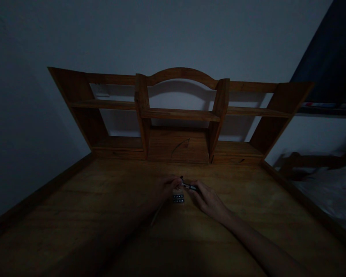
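My right hand (207,198) is closed around a small tool (190,187) with a silver front and a dark handle; the dim light hides its exact kind. Its tip points left and meets the fingertips of my left hand (169,186). Those fingers are pinched together at a small dark and shiny piece (181,179) that I cannot make out. Just below the fingers, a small block (178,199) with rows of shiny metal spots lies on the wooden desk (219,238). A thin pale strand (157,216) slants down from beneath my left hand.
Behind my hands stands a wooden shelf unit (180,114) with drawers at its base. Raised wooden edges (305,204) run along the desk's sides. At the right, beyond the edge, lies pale bedding or plastic (331,188). A dark curtain (331,57) hangs above it.
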`<state>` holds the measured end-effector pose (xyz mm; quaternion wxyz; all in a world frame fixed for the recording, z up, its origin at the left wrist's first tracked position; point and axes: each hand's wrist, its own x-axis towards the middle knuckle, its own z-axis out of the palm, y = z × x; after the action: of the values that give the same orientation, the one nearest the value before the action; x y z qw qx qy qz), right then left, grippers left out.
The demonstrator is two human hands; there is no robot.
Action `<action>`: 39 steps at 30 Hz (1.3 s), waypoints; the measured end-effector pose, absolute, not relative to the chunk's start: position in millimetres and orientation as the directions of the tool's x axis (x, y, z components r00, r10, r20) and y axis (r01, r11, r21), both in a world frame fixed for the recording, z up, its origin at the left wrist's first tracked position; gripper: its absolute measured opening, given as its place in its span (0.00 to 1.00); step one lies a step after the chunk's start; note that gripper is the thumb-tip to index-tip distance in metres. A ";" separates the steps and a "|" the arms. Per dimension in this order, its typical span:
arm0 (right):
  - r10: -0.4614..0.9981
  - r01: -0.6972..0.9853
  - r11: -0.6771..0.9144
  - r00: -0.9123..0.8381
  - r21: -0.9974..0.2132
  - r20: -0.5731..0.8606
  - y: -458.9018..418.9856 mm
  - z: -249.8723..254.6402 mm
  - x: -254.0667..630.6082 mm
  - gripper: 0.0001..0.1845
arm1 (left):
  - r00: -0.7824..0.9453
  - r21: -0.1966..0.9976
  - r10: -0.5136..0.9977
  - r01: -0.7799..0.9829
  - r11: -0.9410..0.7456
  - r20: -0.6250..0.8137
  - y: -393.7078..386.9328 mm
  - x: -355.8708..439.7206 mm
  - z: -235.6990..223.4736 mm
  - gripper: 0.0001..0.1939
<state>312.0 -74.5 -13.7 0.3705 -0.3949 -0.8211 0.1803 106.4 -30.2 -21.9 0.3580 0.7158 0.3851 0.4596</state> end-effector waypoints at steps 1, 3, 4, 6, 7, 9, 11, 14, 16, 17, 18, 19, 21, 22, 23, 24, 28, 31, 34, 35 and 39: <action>0.785 0.516 0.620 -0.410 -0.591 0.465 -74.8 -13.3 311.9 0.11 | 0.289 0.888 0.889 0.191 -0.418 0.356 -29.6 106.3 -21.9 0.20; 0.785 0.512 0.619 -0.413 -0.596 0.461 -75.5 -12.2 311.6 0.11 | 0.311 0.924 0.900 0.132 -0.358 0.305 -28.4 106.0 -21.2 0.21; 0.785 0.508 0.619 -0.418 -0.598 0.458 -75.8 -11.7 311.4 0.11 | 0.318 0.935 0.904 0.115 -0.335 0.285 -27.7 105.7 -20.7 0.21; 0.787 0.509 0.617 -0.417 -0.600 0.454 -76.1 -11.3 311.4 0.11 | 0.312 0.945 0.912 0.104 -0.311 0.266 -26.1 105.0 -20.5 0.22; 0.790 0.514 0.613 -0.410 -0.601 0.455 -75.9 -11.5 311.6 0.11 | 0.304 0.946 0.915 0.101 -0.308 0.265 -25.0 104.6 -20.7 0.23; 0.803 0.531 0.595 -0.377 -0.603 0.461 -74.8 -12.8 312.3 0.11 | 0.302 0.947 0.915 0.092 -0.308 0.268 -22.5 103.9 -22.0 0.23; 0.819 0.549 0.572 -0.338 -0.609 0.464 -73.0 -14.4 313.5 0.11 | 0.308 0.949 0.913 0.081 -0.305 0.267 -19.7 103.7 -24.1 0.23; 0.830 0.560 0.552 -0.297 -0.617 0.473 -69.9 -16.3 315.2 0.11 | 0.285 0.946 0.920 0.102 -0.308 0.269 -17.2 104.7 -26.4 0.23; 0.827 0.560 0.555 -0.288 -0.616 0.483 -68.4 -17.1 316.0 0.10 | 0.278 0.948 0.924 0.107 -0.300 0.261 -18.2 106.0 -26.2 0.22; 0.824 0.559 0.558 -0.288 -0.613 0.487 -68.0 -17.5 316.2 0.10 | 0.282 0.951 0.925 0.104 -0.292 0.254 -19.5 106.8 -25.4 0.22; 0.823 0.560 0.560 -0.291 -0.610 0.489 -67.8 -17.8 316.4 0.10 | 0.285 0.954 0.927 0.101 -0.284 0.246 -21.2 107.5 -24.4 0.21; 0.821 0.561 0.563 -0.294 -0.607 0.490 -67.9 -18.1 316.4 0.09 | 0.284 0.955 0.928 0.100 -0.279 0.242 -23.2 108.1 -23.2 0.20; 0.821 0.564 0.563 -0.301 -0.604 0.484 -68.9 -18.0 315.9 0.09 | 0.275 0.948 0.928 0.121 -0.293 0.252 -27.6 109.0 -20.6 0.19; 0.822 0.563 0.563 -0.307 -0.605 0.479 -69.7 -17.5 315.4 0.09 | 0.276 0.940 0.924 0.141 -0.311 0.264 -29.6 109.2 -19.3 0.19; 0.822 0.560 0.565 -0.314 -0.606 0.476 -70.7 -16.7 314.8 0.10 | 0.295 0.930 0.915 0.161 -0.331 0.275 -31.6 109.2 -17.9 0.19; 0.820 0.554 0.569 -0.323 -0.608 0.473 -71.7 -15.6 314.1 0.10 | 0.329 0.918 0.901 0.178 -0.353 0.282 -33.4 109.1 -16.5 0.19; 0.806 0.525 0.591 -0.351 -0.613 0.476 -74.7 -10.7 312.2 0.13 | 0.458 0.878 0.840 0.221 -0.424 0.290 -38.6 109.1 -12.0 0.19; 0.804 0.531 0.594 -0.366 -0.604 0.469 -74.8 -8.6 312.3 0.12 | 0.452 0.847 0.831 0.254 -0.468 0.324 -39.8 110.4 -15.0 0.18; 0.796 0.538 0.604 -0.384 -0.588 0.467 -74.3 -7.9 312.6 0.12 | 0.435 0.790 0.818 0.311 -0.529 0.376 -39.3 110.9 -21.5 0.16; 0.791 0.536 0.612 -0.393 -0.582 0.469 -74.2 -7.9 312.7 0.12 | 0.445 0.762 0.806 0.334 -0.554 0.391 -39.2 110.6 -22.7 0.16; 0.774 0.548 0.633 -0.419 -0.547 0.475 -73.7 -10.5 314.0 0.13 | 0.556 0.621 0.717 0.400 -0.675 0.421 -40.1 107.8 -19.8 0.14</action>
<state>314.0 -73.7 -10.5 0.3621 -0.3992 -0.8279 0.1556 107.8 -40.1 -19.8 0.2344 0.8502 0.3282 0.3383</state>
